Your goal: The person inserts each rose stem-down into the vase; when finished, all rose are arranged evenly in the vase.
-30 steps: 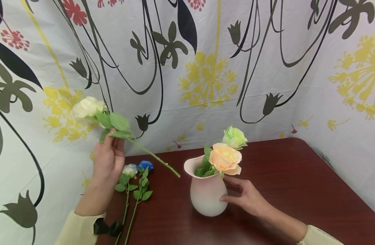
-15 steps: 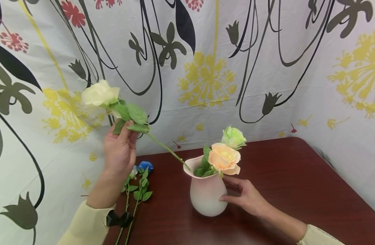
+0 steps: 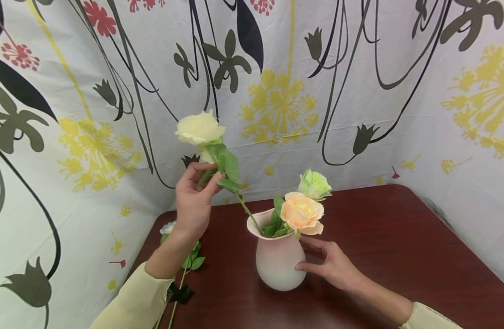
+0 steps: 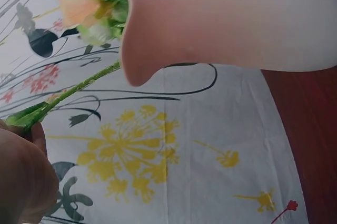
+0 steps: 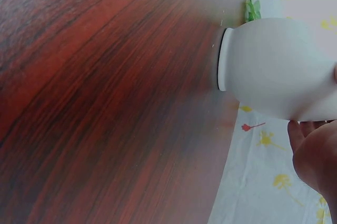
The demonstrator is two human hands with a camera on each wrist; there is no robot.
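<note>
Cream petals crown the white rose (image 3: 200,129) in your left hand (image 3: 193,198), which is above and to the left of the vase (image 3: 280,267). Your left fingers are clamped on it just below the bloom, among its leaves (image 3: 232,165). Your right hand (image 3: 334,262) grips the vase's body, thumb on the near side, fingers reaching round behind.

What counts most, I'd judge, is how the stem (image 3: 248,211) lines up with the vase's mouth. Its long axis slants from the bloom down to your right, and its lower end is inside the left part of the opening. From your left fingers, the mouth lies down and to the right; your right hand is the nearer one to the vase's body. The peach rose (image 3: 303,212) and green rose (image 3: 315,184) lean right, away from that stem.

The head view loses the stem's tip inside the vase. Your left wrist view gives the stem side-on, meeting the lip with a length exposed, but cuts off the bloom. Only the right wrist view shows the vase's foot at the counter (image 3: 383,233). In the head view, your left forearm (image 3: 167,253) partly covers a pale rose (image 3: 167,228) lying there.
</note>
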